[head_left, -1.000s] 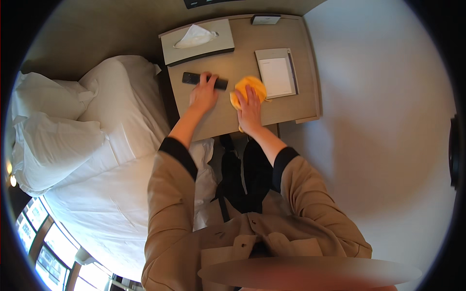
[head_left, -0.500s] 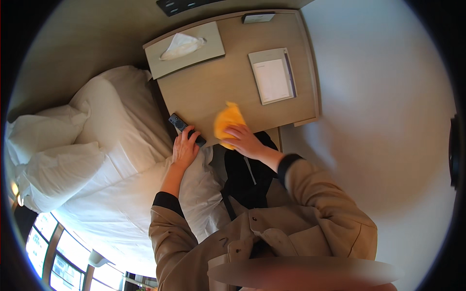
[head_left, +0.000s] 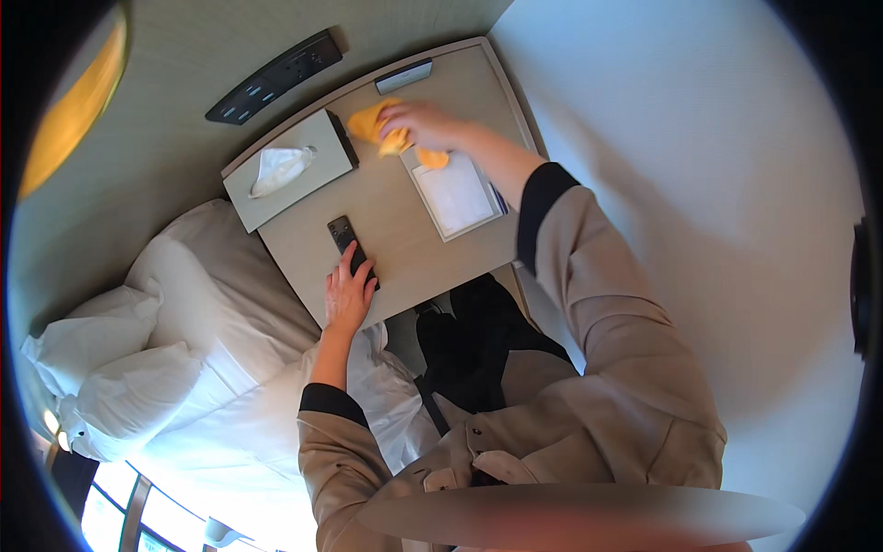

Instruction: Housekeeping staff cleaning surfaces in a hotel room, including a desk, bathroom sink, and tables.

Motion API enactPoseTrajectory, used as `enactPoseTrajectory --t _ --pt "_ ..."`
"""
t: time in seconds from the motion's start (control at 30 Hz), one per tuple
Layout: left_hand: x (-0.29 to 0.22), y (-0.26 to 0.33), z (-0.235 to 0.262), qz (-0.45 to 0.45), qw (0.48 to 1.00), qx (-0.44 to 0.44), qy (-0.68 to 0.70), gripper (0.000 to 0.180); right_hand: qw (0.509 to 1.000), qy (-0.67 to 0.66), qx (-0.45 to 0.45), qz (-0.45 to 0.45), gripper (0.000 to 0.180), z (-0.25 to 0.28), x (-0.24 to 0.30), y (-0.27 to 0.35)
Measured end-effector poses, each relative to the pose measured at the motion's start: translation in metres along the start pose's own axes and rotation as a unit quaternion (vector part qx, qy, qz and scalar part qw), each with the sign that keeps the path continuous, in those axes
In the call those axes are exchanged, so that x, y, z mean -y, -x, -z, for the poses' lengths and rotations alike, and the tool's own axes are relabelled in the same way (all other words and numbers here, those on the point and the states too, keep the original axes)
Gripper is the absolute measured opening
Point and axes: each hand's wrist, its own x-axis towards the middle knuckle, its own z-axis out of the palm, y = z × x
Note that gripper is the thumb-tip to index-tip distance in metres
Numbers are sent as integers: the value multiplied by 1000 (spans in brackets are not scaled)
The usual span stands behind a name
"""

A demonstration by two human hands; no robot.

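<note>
On the wooden bedside table [head_left: 409, 262], my left hand [head_left: 348, 294] has its fingers closed around the lower part of a dark remote control [head_left: 341, 230]. The remote lies against the tabletop, its far end showing past my fingertips. My right hand [head_left: 425, 125] reaches to the far side of the table and grips a crumpled yellow cloth [head_left: 368, 121]. Part of the cloth hangs over the top of a tray-like pad holder with white paper [head_left: 457, 198]. Left of the cloth stands a grey tissue box [head_left: 317, 179] with a white tissue sticking out.
A small stand-up sign [head_left: 403, 76] sits at the table's back edge. Behind it, the wall carries a black switch panel [head_left: 276, 78]. A bed with white bedding [head_left: 248, 340] and pillows [head_left: 138, 391] adjoins on the left. A pale wall [head_left: 699, 184] borders the right.
My right hand has carried the yellow cloth from the table's front edge to its far side. With my left hand on it, the remote has moved inward from the table's left edge. The view has shifted.
</note>
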Motion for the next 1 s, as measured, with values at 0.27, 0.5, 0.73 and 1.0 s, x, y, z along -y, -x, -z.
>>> enactPoseTrajectory --t 0.27,0.5,0.73,1.0 --pt "-8 3 0 86 996 -12 -7 49 966 56 -193 -161 43 54 -68 44" --pt "-8 10 0 102 994 4 -35 57 929 236 -217 -184 42 31 -34 92" --pt "-13 9 -2 96 995 20 -11 60 909 119 -238 -321 39 -37 68 264" --pt "-24 41 -5 86 988 -114 65 63 908 118 -290 -279 43 -35 113 299"
